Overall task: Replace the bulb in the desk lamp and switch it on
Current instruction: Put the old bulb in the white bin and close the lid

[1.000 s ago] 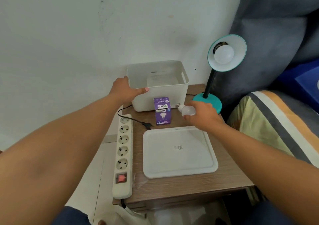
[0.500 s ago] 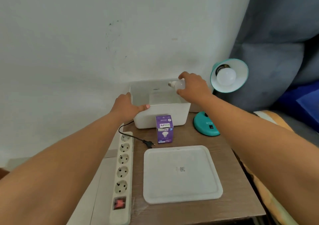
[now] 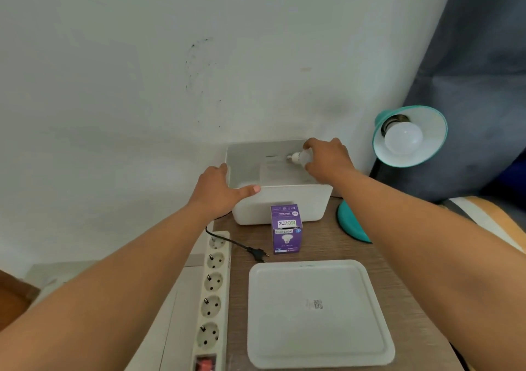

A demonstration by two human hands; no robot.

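Observation:
A teal desk lamp (image 3: 410, 136) stands at the table's back right, its shade tipped toward me with a white bulb (image 3: 403, 141) screwed in. My right hand (image 3: 327, 158) holds a second white bulb (image 3: 297, 158) sideways, metal base pointing left, over the open white bin (image 3: 296, 202). My left hand (image 3: 222, 190) grips the bin's front left rim, thumb along the front edge. The lamp's black plug (image 3: 257, 252) lies loose on the table, unplugged.
A purple bulb box (image 3: 286, 228) stands in front of the bin. The white bin lid (image 3: 318, 313) lies flat near me. A white power strip (image 3: 212, 294) with a red switch runs along the table's left edge. A grey curtain hangs at right.
My right hand carried the loose bulb from above the table near the lamp base up and over the bin. The left hand stayed on the bin rim. My head moved closer.

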